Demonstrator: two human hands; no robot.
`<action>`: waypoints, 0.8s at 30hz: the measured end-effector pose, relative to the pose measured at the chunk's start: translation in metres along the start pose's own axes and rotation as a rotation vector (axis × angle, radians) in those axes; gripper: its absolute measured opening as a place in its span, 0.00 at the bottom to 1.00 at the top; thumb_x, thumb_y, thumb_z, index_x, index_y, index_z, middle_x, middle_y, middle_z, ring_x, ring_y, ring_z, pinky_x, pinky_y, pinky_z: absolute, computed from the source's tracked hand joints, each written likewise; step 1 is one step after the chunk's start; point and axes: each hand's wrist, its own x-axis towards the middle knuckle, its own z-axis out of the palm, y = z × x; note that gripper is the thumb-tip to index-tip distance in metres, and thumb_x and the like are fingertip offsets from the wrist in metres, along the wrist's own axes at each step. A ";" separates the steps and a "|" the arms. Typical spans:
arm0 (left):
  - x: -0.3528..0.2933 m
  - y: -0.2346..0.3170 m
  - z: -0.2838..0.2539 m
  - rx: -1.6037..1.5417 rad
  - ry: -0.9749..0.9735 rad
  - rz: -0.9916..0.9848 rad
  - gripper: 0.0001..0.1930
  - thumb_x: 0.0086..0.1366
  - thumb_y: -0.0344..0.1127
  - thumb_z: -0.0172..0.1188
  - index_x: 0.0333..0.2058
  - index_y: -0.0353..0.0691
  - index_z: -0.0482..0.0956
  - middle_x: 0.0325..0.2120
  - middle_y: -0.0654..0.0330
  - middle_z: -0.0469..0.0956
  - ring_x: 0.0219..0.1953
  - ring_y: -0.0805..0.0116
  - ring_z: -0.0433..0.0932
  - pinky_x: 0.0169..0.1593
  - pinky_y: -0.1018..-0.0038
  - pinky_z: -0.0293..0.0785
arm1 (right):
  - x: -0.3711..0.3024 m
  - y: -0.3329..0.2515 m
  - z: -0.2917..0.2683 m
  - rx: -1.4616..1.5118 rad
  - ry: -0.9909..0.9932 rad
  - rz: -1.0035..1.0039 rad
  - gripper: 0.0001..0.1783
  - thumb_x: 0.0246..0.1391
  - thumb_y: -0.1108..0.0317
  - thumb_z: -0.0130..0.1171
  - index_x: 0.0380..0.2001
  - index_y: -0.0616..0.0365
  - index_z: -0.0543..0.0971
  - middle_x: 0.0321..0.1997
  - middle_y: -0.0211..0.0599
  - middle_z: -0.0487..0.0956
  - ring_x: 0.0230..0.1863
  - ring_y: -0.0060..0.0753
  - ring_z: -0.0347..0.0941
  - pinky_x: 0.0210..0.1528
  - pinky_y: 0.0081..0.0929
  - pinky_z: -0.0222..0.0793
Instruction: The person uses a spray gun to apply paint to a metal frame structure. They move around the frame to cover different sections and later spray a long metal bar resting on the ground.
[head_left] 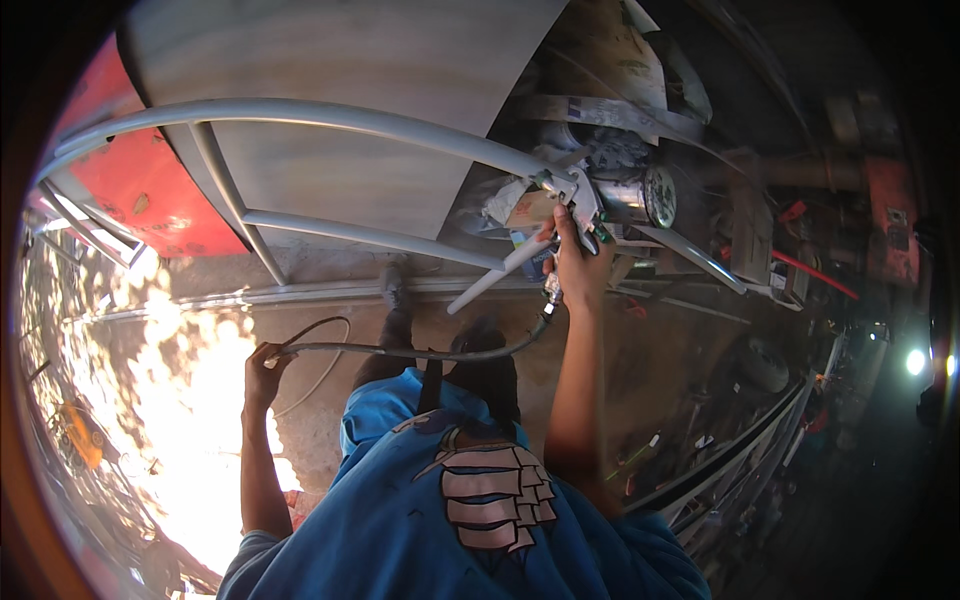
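Note:
My right hand [580, 265] is closed around the handle of a spray gun [575, 192], in front of me and right of centre. A silver, paint-smeared cylinder [650, 196] sits right beside the gun; I cannot tell whether it is the gun's cup. From the bottom of the handle a dark air hose [440, 353] runs left across my legs. My left hand [263, 370] grips that hose out to the left, where it loops back. The gun's head is close to the right end of a grey tubular metal frame [330, 108].
Behind the frame is a large grey sheet [350, 60], with a red panel [150, 195] at its left. Cardboard and scrap [620, 70] are heaped at the far right. Metal lengths [760, 440] lie at the lower right. Bright sunlight falls on the ground at the left.

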 end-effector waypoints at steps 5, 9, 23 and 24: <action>-0.008 -0.012 -0.022 -0.029 0.044 -0.083 0.11 0.59 0.27 0.76 0.38 0.31 0.86 0.33 0.55 0.84 0.37 0.64 0.82 0.46 0.67 0.77 | 0.003 -0.003 0.017 0.070 -0.036 -0.051 0.16 0.69 0.57 0.63 0.37 0.61 0.81 0.27 0.30 0.78 0.27 0.24 0.80 0.13 0.22 0.66; 0.003 0.000 -0.002 -0.037 -0.013 -0.038 0.12 0.58 0.27 0.76 0.38 0.29 0.84 0.34 0.53 0.82 0.37 0.61 0.82 0.45 0.66 0.77 | 0.014 0.015 -0.008 -0.083 0.121 -0.007 0.20 0.67 0.54 0.65 0.30 0.59 0.78 0.23 0.27 0.78 0.21 0.19 0.75 0.13 0.21 0.69; -0.002 0.078 0.073 -0.042 -0.100 0.074 0.10 0.58 0.33 0.76 0.35 0.34 0.87 0.33 0.52 0.84 0.34 0.55 0.84 0.39 0.64 0.77 | 0.024 0.054 -0.135 -0.232 0.426 -0.064 0.13 0.68 0.61 0.63 0.45 0.60 0.82 0.32 0.28 0.83 0.29 0.19 0.79 0.17 0.22 0.69; -0.010 0.080 0.070 -0.007 -0.067 0.059 0.10 0.58 0.32 0.76 0.36 0.34 0.87 0.33 0.52 0.84 0.35 0.55 0.84 0.41 0.64 0.78 | 0.025 0.057 -0.132 -0.219 0.381 -0.050 0.14 0.67 0.60 0.64 0.44 0.61 0.82 0.33 0.29 0.83 0.29 0.20 0.79 0.17 0.23 0.70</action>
